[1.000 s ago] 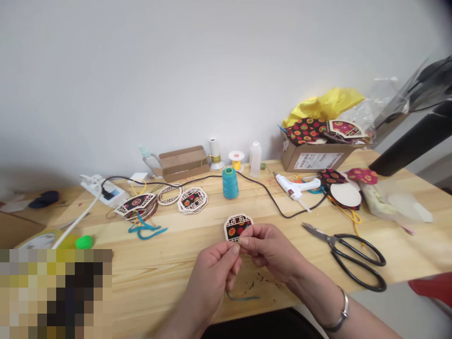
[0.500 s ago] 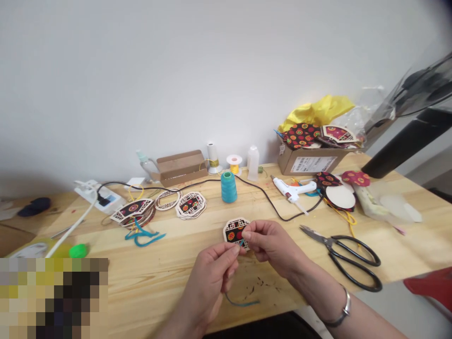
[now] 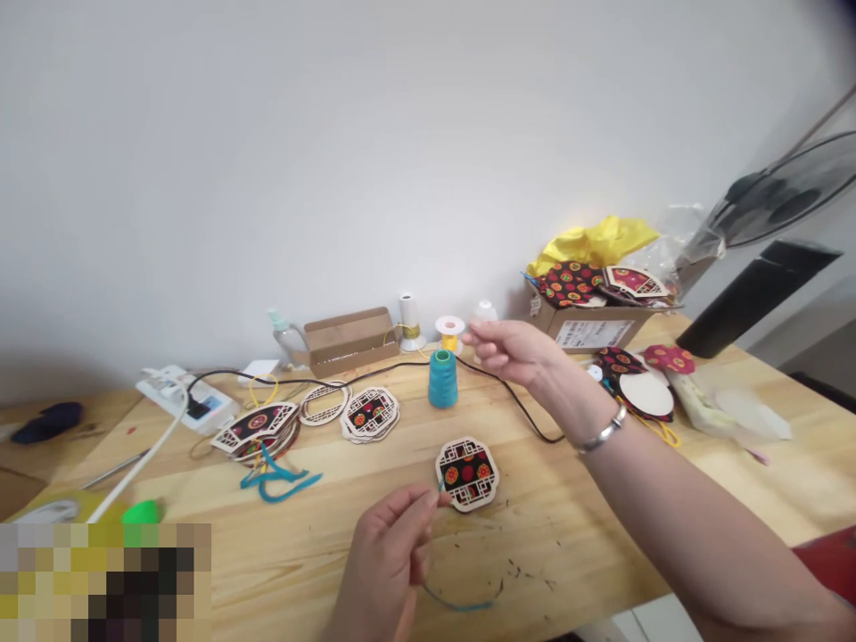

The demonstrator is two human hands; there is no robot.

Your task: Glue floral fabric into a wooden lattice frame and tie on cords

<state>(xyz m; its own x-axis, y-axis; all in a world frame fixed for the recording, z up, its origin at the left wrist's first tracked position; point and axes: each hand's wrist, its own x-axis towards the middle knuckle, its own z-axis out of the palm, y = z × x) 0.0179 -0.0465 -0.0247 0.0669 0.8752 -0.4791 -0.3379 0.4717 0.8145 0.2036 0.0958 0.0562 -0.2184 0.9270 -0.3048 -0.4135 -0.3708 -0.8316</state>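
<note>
My left hand (image 3: pixel 401 548) is closed in a pinch at the lower left edge of the wooden lattice piece with dark flowered fabric (image 3: pixel 468 473), which lies on the table. A blue cord (image 3: pixel 468 607) runs from under that hand, its tail resting on the wood, and a bit of blue shows at the fingertips. Raised above the table, my right hand (image 3: pixel 505 348) has its fingertips pinched together beside the spools; what they hold is too fine to make out. The teal thread cone (image 3: pixel 442 382) stands upright just left of and below it.
More lattice pieces (image 3: pixel 370 415) lie stacked on the left, near a fan-shaped piece (image 3: pixel 258 430) and a power strip (image 3: pixel 187 399). A black cable (image 3: pixel 374 367) crosses the table. A cardboard box (image 3: pixel 595 327) of fabric pieces stands back right. My right forearm covers the scissors.
My right hand has moved up and away from the lattice piece, toward the spools. My left hand stays low by the piece, which is now more fully exposed. The view has shifted slightly.
</note>
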